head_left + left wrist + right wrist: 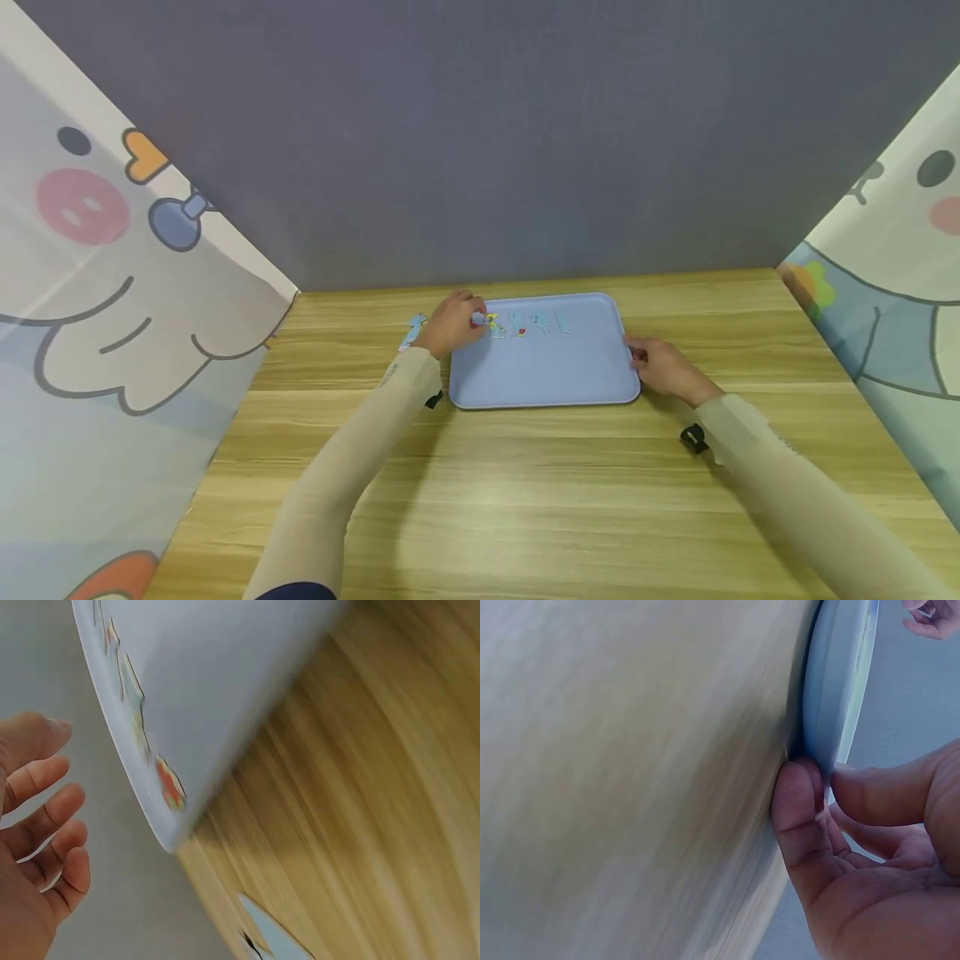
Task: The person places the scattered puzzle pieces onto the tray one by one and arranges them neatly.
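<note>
My left hand (pixel 450 323) hovers at the back left corner of a pale blue tray (pixel 547 375). In the left wrist view its fingers (pixel 56 806) are loosely bent, with nothing between them and the thumb. Along the tray's back side lie several flat cutout pieces, among them a yellow and blue piece (pixel 492 326) and a light blue piece (pixel 540 322). A red piece (pixel 171 784) shows near the tray corner in the left wrist view. On the right, my right hand (pixel 663 367) pinches the tray's rim (pixel 832 712), thumb on top and fingers underneath.
Left of the tray, a light blue cutout (pixel 412 332) lies on the wooden table (pixel 525 500), partly behind my left hand. A grey panel (pixel 487 142) rises at the table's back edge. Printed cartoon panels (pixel 97 317) stand at both sides.
</note>
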`<state>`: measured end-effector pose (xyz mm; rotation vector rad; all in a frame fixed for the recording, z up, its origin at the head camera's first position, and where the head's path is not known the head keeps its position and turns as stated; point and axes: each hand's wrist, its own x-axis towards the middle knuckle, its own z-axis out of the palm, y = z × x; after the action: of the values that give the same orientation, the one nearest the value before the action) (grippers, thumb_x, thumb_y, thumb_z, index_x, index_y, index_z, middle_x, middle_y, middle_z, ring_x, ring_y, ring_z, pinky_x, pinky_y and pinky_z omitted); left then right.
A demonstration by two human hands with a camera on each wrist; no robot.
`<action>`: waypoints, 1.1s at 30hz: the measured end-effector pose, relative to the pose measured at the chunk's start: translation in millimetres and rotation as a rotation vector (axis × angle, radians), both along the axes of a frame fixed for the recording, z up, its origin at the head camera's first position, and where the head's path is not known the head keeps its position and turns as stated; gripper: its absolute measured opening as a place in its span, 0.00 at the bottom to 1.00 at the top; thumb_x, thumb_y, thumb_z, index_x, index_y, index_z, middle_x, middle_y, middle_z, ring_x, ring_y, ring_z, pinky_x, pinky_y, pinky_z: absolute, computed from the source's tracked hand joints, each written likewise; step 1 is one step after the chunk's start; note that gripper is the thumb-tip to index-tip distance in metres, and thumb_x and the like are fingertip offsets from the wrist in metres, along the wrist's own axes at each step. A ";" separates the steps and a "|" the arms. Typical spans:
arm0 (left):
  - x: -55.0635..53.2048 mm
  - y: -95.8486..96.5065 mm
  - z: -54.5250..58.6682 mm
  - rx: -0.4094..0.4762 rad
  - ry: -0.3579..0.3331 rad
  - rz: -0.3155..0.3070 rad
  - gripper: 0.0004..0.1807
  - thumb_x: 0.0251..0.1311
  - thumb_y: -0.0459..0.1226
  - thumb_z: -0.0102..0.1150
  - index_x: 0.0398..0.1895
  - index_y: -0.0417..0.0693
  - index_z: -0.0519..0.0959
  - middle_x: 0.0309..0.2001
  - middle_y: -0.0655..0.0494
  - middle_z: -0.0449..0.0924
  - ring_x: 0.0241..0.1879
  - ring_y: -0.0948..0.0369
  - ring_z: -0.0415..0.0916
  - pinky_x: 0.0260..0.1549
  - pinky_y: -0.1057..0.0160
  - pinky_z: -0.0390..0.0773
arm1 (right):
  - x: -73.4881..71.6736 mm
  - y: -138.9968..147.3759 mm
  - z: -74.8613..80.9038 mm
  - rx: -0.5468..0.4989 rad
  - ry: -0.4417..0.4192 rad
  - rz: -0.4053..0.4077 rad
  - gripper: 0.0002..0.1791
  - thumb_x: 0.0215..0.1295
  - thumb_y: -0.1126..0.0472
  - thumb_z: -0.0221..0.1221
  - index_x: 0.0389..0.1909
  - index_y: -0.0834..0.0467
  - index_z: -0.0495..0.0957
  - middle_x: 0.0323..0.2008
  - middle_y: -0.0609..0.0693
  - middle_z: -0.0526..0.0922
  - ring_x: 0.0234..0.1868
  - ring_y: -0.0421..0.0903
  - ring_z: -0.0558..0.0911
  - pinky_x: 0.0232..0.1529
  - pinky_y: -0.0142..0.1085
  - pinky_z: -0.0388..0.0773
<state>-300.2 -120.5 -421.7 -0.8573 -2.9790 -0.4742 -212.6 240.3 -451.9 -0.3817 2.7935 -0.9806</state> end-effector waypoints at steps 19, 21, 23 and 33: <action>3.9 -74.3 -16.5 0.072 -0.048 0.163 0.22 0.56 0.37 0.65 0.52 0.38 0.75 0.48 0.41 0.73 0.48 0.49 0.68 0.45 0.51 0.71 | -0.6 2.1 -1.9 -0.026 -0.004 0.010 0.25 0.62 0.74 0.52 0.60 0.79 0.63 0.33 0.59 0.77 0.36 0.52 0.74 0.35 0.41 0.73; 4.7 -83.8 -18.3 0.070 -0.072 0.175 0.23 0.56 0.37 0.65 0.54 0.38 0.73 0.50 0.41 0.72 0.49 0.48 0.67 0.45 0.50 0.71 | -0.6 2.0 -1.8 -0.024 -0.011 0.008 0.25 0.62 0.74 0.52 0.60 0.78 0.62 0.33 0.59 0.77 0.35 0.52 0.74 0.35 0.40 0.73; 5.3 -92.5 -19.9 0.063 -0.092 0.185 0.25 0.56 0.38 0.65 0.56 0.39 0.73 0.52 0.41 0.71 0.51 0.46 0.66 0.46 0.48 0.71 | -0.4 2.1 -1.6 -0.022 -0.017 0.006 0.25 0.62 0.74 0.52 0.61 0.78 0.62 0.33 0.59 0.77 0.35 0.52 0.74 0.34 0.40 0.72; 6.3 -116.8 -29.7 0.055 -0.207 0.251 0.28 0.56 0.41 0.65 0.59 0.43 0.70 0.53 0.42 0.70 0.54 0.45 0.64 0.50 0.46 0.69 | -0.2 1.5 -2.0 -0.019 0.000 0.013 0.25 0.62 0.74 0.52 0.60 0.78 0.63 0.32 0.58 0.76 0.34 0.51 0.73 0.33 0.40 0.71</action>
<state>-293.9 -237.3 -451.4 -0.4454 -3.1792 -0.6678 -212.7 241.8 -453.9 -0.4022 2.7798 -1.0048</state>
